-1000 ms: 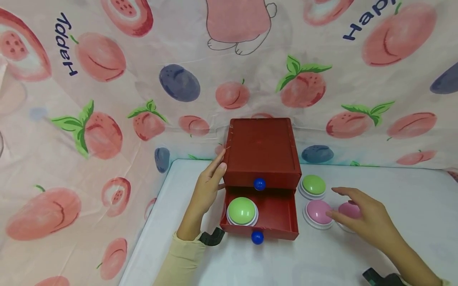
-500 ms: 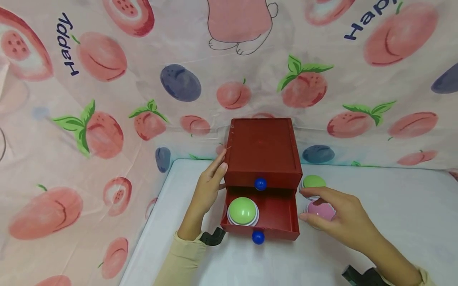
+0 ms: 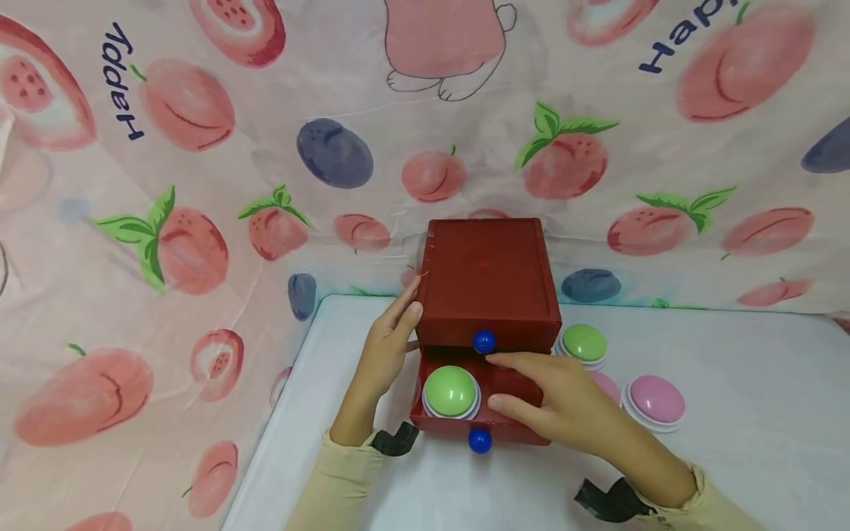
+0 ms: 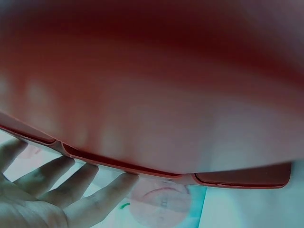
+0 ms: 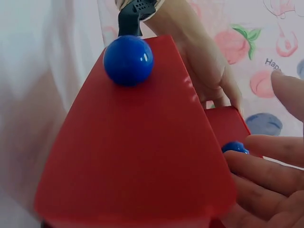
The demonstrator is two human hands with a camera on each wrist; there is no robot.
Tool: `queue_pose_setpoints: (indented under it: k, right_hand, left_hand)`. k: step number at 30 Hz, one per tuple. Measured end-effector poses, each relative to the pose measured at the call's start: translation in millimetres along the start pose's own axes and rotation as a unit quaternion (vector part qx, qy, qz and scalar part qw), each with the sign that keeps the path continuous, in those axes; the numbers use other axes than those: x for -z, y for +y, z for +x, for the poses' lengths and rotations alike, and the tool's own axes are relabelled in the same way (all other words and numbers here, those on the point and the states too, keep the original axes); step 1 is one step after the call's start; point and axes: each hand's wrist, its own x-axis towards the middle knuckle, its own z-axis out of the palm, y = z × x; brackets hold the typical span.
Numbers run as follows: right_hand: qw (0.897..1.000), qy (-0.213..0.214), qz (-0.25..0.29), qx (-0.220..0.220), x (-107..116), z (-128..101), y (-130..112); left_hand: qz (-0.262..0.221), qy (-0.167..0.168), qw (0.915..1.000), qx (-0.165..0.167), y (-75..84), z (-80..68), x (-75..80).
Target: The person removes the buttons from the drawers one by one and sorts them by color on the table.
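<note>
Red card makes up the small chest (image 3: pixel 487 276) at the back of the white table (image 3: pixel 730 442), and its lower drawer (image 3: pixel 511 402) stands pulled out toward the person, a blue knob (image 3: pixel 479 440) on its front. A green dome button (image 3: pixel 450 391) sits in the left half of that drawer. The left hand (image 3: pixel 388 346) lies flat against the chest's left wall with straight fingers, steadying it; the left wrist view shows those fingers (image 4: pixel 102 197) just at the chest's lower edge. The right hand (image 3: pixel 554 402) reaches over the drawer's right half with fingers curved. A pink button (image 3: pixel 606 383) shows only as a sliver beside that hand, and whether the hand holds it I cannot tell. The right wrist view gives only the drawer front (image 5: pixel 137 142) and loosely spread fingertips (image 5: pixel 266 147), nothing clearly held. Another green button (image 3: pixel 584 344) and another pink button (image 3: pixel 656 400) rest on the table to the right of the chest. The step in hand looks like filling the drawer; the next move probably calls for setting a button down beside the green one without nudging it.
</note>
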Motion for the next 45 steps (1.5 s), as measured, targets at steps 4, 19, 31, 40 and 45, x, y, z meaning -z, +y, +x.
queue_pose_setpoints:
  k: [4, 19, 31, 40, 45]
  right_hand:
    - [1.000, -0.026, 0.006, 0.001, -7.0, 8.2, -2.5]
    - [0.995, -0.100, 0.005, 0.020, -38.7, 34.9, -2.2]
    - [0.993, -0.119, -0.011, 0.005, -51.9, 46.9, 2.8]
    - [0.990, -0.143, -0.004, -0.008, -56.5, 49.2, 7.1]
    - [0.990, -0.141, -0.009, -0.002, -58.7, 50.1, 8.3]
  left_hand:
    - [0.003, 0.002, 1.0000, 0.002, -0.7, -0.1, 0.7]
    - [-0.003, 0.002, 1.0000, -0.001, -0.1, -2.4, 2.6]
    - [0.000, -0.001, 1.0000, -0.007, 0.2, -0.9, 2.3]
    - [0.001, -0.003, 1.0000, -0.005, -1.4, -0.3, 1.8]
    - [0.004, -0.002, 1.0000, -0.005, -2.2, 0.3, 1.7]
